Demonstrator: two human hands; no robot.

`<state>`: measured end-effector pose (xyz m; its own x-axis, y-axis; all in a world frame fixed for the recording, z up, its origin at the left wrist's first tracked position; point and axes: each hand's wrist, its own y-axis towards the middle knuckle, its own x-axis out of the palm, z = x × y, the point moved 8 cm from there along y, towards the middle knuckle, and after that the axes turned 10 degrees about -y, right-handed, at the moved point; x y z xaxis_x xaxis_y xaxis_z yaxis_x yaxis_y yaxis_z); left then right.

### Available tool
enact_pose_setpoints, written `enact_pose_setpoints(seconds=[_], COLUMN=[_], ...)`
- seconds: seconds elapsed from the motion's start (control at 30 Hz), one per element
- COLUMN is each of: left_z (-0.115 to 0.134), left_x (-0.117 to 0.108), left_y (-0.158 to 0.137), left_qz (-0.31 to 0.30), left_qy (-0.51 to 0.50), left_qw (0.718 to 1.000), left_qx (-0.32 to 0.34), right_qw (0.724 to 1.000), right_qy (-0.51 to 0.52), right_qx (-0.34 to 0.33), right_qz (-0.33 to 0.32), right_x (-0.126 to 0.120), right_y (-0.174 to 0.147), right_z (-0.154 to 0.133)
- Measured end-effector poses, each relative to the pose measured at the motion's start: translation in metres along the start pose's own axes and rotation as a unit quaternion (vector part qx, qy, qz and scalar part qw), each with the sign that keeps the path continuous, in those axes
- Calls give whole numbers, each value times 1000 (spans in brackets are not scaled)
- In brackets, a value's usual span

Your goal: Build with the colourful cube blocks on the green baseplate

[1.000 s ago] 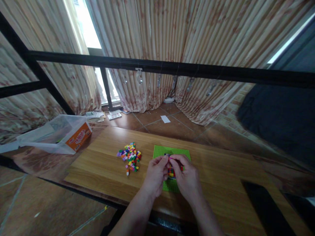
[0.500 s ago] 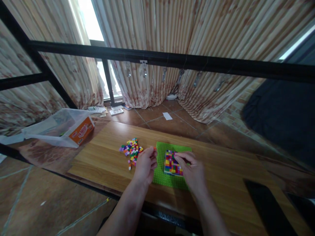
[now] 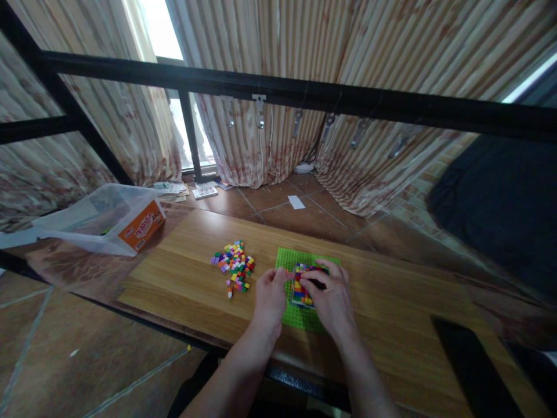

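Moving in from beside the loose bricks (image 3: 235, 267), the left hand (image 3: 270, 293) has joined the right hand (image 3: 332, 293) at the brick block (image 3: 300, 294) on the green board (image 3: 300, 319), so both now work there. Their fingers are bent nearly together; whether they grip anything cannot be told.

Striped curtains (image 3: 235, 46) behind a black rail (image 3: 174, 76), clear bin (image 3: 98, 244) with orange label (image 3: 143, 226), white paper (image 3: 296, 202) on floor tiles (image 3: 270, 200)
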<state>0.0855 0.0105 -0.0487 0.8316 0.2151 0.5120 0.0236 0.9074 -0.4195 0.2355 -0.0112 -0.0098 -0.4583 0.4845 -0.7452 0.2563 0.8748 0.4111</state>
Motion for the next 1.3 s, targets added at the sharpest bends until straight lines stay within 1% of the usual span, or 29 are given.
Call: enact_pose_setpoints(seconds=[0.2, 0.33, 0.47, 0.67, 0.9, 1.03, 1.17, 1.23, 1.3], left_z=[1, 1, 3, 3, 5, 5, 5, 9, 11], left_x=[-1, -2, -3, -3, -1, 0, 2, 3, 3], left_y=[-1, 0, 4, 8, 6, 5, 3, 2, 1], left_qz=[7, 10, 14, 11, 9, 7, 4, 5, 8], left_qy=[16, 34, 70, 111, 131, 109, 88, 85, 78], left_qw=[999, 998, 995, 988, 985, 988, 992, 992, 992], left_qx=[29, 43, 73, 107, 113, 106, 90, 97, 102], right_qw=[998, 993, 988, 991, 990, 989, 984, 982, 982], right_qy=[45, 97, 127, 105, 103, 125, 146, 154, 158], right_qx=[50, 65, 85, 69, 69, 72, 96, 108, 99], right_qz=[0, -19, -25, -53, -61, -43, -24, -6, 20], right_x=[6, 14, 16, 16, 13, 10, 6, 0, -9], right_y=[3, 4, 7, 12, 11, 10, 11, 11, 12], right_z=[9, 17, 21, 15, 14, 19, 30, 34, 30])
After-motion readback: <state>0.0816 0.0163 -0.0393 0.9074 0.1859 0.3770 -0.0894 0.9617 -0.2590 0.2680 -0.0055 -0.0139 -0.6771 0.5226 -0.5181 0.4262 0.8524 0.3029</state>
